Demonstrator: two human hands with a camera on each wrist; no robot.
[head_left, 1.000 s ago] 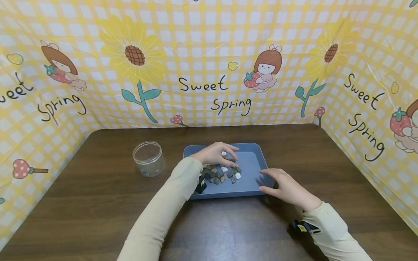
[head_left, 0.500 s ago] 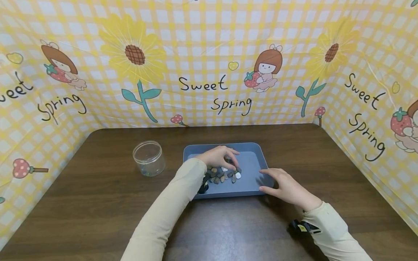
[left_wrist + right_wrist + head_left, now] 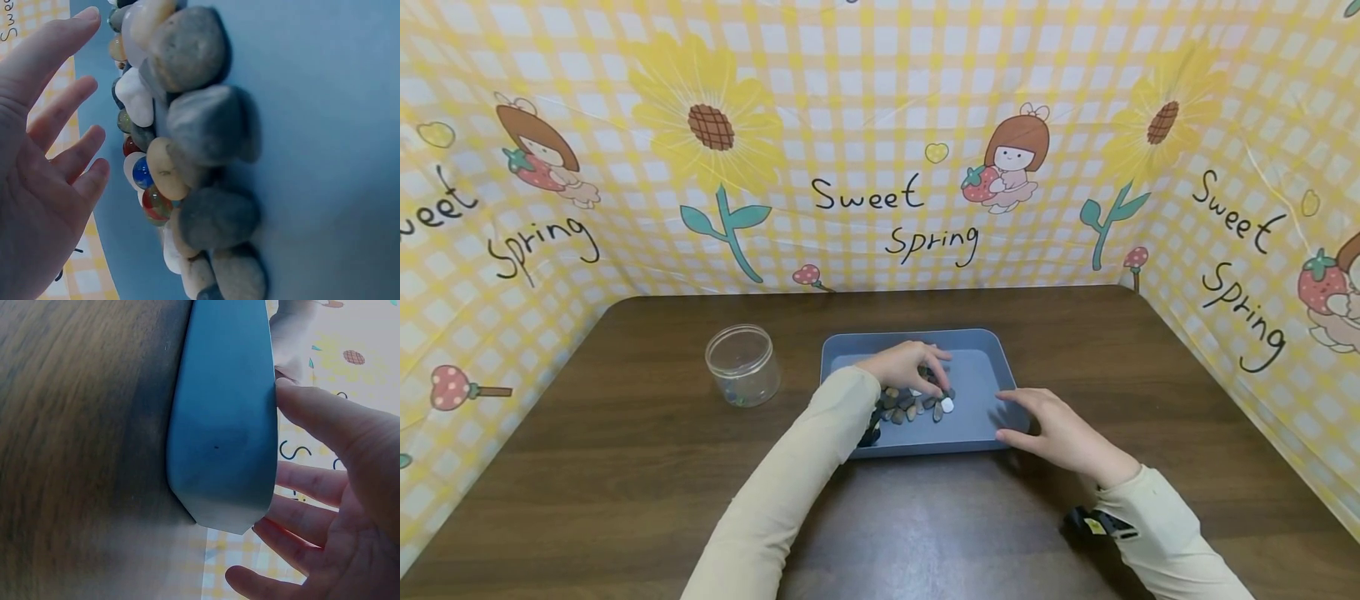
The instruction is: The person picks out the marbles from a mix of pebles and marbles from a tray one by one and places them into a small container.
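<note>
My left hand reaches over a blue tray, fingers bent loosely downward above a pile of pebbles. In the left wrist view this hand has its fingers spread, with nothing seen between them. Among the grey, tan and white stones lie glass marbles, such as a blue marble and a red-green marble. At the tray's right end, my right hand is spread around the corner, its thumb at the rim in the right wrist view. Whether its other fingers touch the tray is unclear.
A clear jar without a lid stands left of the tray, with a few small bluish-green things at its bottom. All this is on a dark wooden table. A yellow checked cloth hangs around the back and sides.
My left hand has moved slightly right and toward me, lower over the pebbles, its fingers drawn closer together. The right hand, tray and jar have stayed in place.
</note>
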